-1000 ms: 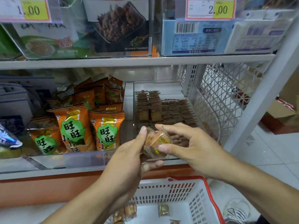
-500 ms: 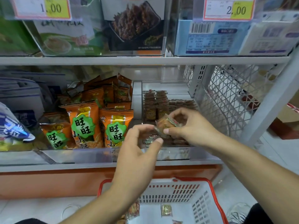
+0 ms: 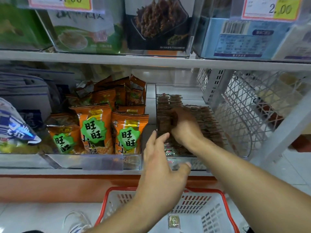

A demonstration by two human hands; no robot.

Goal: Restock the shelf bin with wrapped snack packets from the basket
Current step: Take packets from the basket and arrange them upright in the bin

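A clear shelf bin (image 3: 176, 89) on the lower shelf holds several rows of small brown wrapped snack packets (image 3: 207, 118). My right hand (image 3: 185, 128) reaches into the bin's left part, its fingers curled down among the rows and gripping a packet that lies in shadow. My left hand (image 3: 159, 165) hovers just before the bin's front left corner, fingers spread and holding nothing. Below stands a white basket with a red rim (image 3: 117, 188); one gold-wrapped packet (image 3: 174, 221) lies on its floor.
Orange snack bags (image 3: 94, 130) fill the neighbouring bin on the left, with a blue-and-white bag (image 3: 15, 130) further left. The upper shelf board (image 3: 101, 58) runs close overhead. A white wire mesh divider (image 3: 244, 106) and a slanted shelf post (image 3: 286, 128) bound the right side.
My right hand carried the packet from in front of the shelf into the bin. My left hand let go of it and now hangs open near the bin's front.
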